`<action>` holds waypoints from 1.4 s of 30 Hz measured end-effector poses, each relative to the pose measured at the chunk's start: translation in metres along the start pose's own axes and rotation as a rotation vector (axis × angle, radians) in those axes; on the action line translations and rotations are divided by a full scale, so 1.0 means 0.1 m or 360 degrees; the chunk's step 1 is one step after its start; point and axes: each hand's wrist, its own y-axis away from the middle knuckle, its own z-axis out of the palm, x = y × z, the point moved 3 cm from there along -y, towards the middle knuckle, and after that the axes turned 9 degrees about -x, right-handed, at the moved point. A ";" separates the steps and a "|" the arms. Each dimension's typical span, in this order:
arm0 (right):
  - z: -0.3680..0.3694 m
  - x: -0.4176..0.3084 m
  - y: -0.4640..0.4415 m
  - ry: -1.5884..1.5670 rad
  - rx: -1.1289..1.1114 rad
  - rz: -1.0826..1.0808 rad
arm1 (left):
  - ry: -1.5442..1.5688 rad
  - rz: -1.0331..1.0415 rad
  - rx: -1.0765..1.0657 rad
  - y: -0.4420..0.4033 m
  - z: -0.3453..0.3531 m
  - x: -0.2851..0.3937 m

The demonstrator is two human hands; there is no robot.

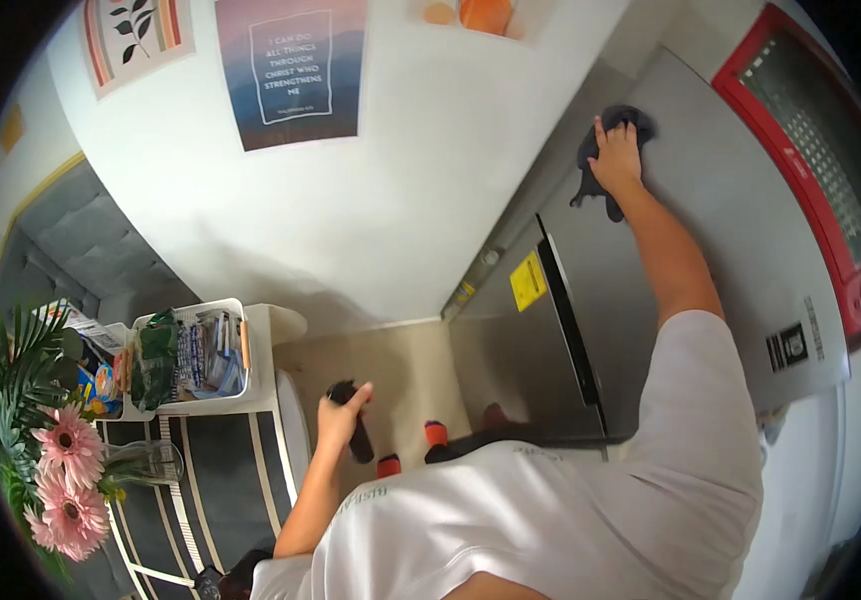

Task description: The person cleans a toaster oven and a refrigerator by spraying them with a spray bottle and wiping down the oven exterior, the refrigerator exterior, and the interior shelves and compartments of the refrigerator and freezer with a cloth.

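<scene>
Clerk: Hazards, largest first?

Checker: One refrigerator, grey metal, smooth-faced, boxy (616, 290), 1 to 4 o'clock. A hard push from you could jolt the red-framed, dark-windowed appliance (821, 150) that appears to stand on it, 2 to 3 o'clock.
One vase, clear glass (146, 462), with pink flowers (69, 512), 8 o'clock. Your left elbow swinging out might knock it.
One cloth, dark grey, crumpled fabric (591, 184), 2 o'clock, against the refrigerator's face under your right hand (619, 160): fingers spread, pressing rather than gripping. Eased pressure could let it slide down.
One bottle-like object, black, slim (361, 442), 7 o'clock. Your left hand (336, 420) is wrapped round it; a slackened hold could drop it near your orange-red sock (436, 433).

Clerk: Writing, same order?

Checker: Shirt, white fabric (511, 500), 6 o'clock: green lettering, only partly visible.
Appliance: pale mark, no brand legible.
Poster, pink-to-blue, rectangular (291, 70), 11 o'clock: "I CAN DO ALL THINGS THROUGH CHRIST WHO STRENGTHENS ME"; smaller line beneath, illegible.
Label, yellow, four-sided (528, 282), right of centre towards 3 o'clock: too small to read.
Label, black-and-white (791, 345), 3 o'clock: likewise.
</scene>
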 end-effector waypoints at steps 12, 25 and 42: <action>0.93 -1.30 0.06 0.0024 -0.0210 -0.0686 | 0.0130 -0.0019 0.0155 0.13 -0.10 -0.22; -0.61 2.23 0.85 -0.0635 0.0305 0.0308 | 0.0038 0.0313 -0.0449 -0.09 0.57 0.52; -0.56 3.33 3.37 -0.2184 -0.1050 0.0555 | -0.0125 0.0143 -0.0960 -0.24 1.30 0.71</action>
